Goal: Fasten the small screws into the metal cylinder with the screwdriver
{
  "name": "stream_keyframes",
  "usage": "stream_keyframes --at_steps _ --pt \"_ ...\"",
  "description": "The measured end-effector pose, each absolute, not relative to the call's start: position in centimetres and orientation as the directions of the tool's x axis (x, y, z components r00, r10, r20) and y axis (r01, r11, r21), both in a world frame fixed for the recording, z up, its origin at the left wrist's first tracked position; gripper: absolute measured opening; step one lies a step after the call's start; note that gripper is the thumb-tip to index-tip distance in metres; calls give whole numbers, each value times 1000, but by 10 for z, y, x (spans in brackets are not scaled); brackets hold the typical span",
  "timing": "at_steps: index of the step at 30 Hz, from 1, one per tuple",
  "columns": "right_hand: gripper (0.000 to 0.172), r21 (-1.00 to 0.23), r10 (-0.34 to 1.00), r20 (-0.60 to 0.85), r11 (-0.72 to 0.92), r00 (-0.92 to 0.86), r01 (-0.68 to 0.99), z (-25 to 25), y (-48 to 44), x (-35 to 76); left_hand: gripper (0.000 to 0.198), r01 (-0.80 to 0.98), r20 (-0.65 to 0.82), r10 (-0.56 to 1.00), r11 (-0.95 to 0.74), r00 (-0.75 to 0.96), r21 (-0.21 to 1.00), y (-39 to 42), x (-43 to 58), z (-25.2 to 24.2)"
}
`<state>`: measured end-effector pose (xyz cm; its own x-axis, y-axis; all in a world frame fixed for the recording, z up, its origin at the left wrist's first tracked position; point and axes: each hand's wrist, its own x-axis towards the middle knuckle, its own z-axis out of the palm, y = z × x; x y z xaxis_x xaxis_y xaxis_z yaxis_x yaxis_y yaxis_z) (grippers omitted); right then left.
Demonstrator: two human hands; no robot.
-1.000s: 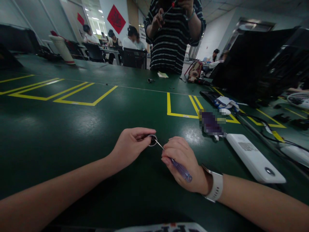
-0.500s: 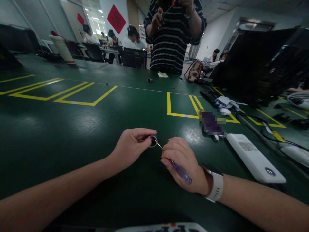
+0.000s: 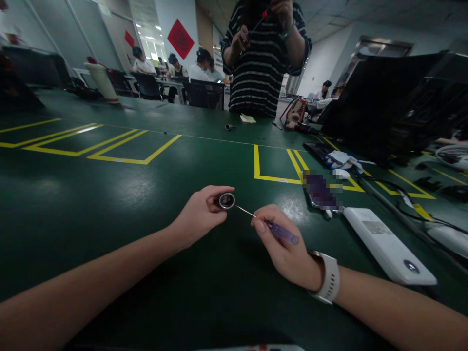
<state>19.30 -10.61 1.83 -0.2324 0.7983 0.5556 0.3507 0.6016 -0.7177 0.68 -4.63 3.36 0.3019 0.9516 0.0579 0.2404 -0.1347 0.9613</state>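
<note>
We note a small metal-rimmed cylinder (image 3: pixel 227 201) over the green tabletop (image 3: pixel 204 302), grasped by the left hand's (image 3: pixel 199 214) fingers; its open end faces us, probably to keep the inside visible. Right hand (image 3: pixel 281 253) closes around a purple-handled screwdriver (image 3: pixel 284 234), likely gripped near the shaft for fine aim. Tip points at the rim; we cannot tell whether it touches. To the right, we log a white power-bank-like device (image 3: pixel 387 248); beyond, yellow tape outlines (image 3: pixel 257 161).
</note>
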Motion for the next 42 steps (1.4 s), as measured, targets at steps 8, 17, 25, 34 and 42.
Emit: stream_keyframes --at_steps 8,17,25,34,42 --pt "18 -969 977 178 195 -113 152 19 -84 193 37 681 320 856 -517 405 519 12 -3 23" --pt "23 -955 969 235 214 -82 -204 31 -40 182 41 681 273 894 -448 355 579 57 -2 13" --pt "12 -939 957 267 231 -116 -254 8 -32 171 19 602 401 796 -605 453 521 54 -7 8" --pt "15 -952 937 294 305 -189 33 9 -34 171 21 534 413 766 -641 492 552 59 -9 6" --pt "13 -955 950 278 290 -144 65 11 -34 167 17 539 351 783 -613 514 577 56 -5 6"
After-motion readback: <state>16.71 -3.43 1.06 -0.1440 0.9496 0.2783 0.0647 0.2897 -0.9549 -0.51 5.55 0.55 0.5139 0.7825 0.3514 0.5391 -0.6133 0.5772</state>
